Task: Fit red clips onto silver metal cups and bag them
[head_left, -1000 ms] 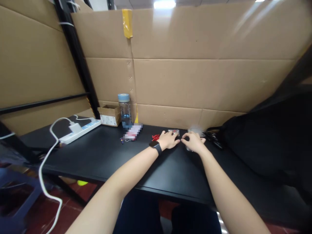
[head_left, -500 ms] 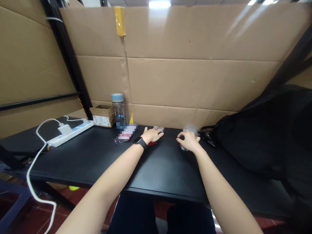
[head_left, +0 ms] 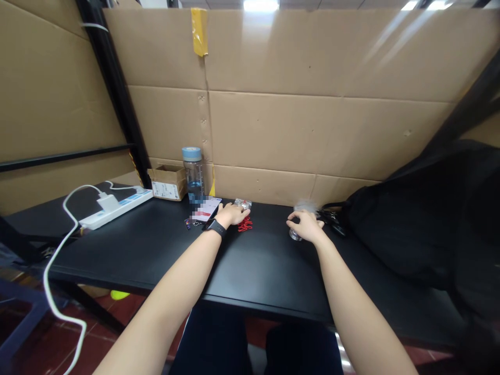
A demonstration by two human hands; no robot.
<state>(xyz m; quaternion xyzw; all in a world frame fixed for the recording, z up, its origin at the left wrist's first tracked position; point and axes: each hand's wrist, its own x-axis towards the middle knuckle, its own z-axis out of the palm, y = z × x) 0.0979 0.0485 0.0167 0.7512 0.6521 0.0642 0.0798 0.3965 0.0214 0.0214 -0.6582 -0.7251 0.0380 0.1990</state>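
Table (head_left: 265, 276): black surface; 12 o'clock faces away from the body.
Left hand (head_left: 233, 213): at 11 o'clock, palm down, fingers loosely extended; contact underneath cannot be confirmed.
Right hand (head_left: 307, 227): at 1 o'clock, half-curled over a clear disc (head_left: 296, 236); grip hidden.
Phone (head_left: 211, 209): at the left hand's 9 o'clock. Wrist travel that way could shove it. Long axis: 1 to 7 o'clock.
Red cord (head_left: 245, 224): at the left hand's 4 o'clock. Dragging fingers may snag its loops. Bunched; no clear axis.
Disc: beneath the right palm. Uneven finger pressure might tip it. Round; no evident long axis.
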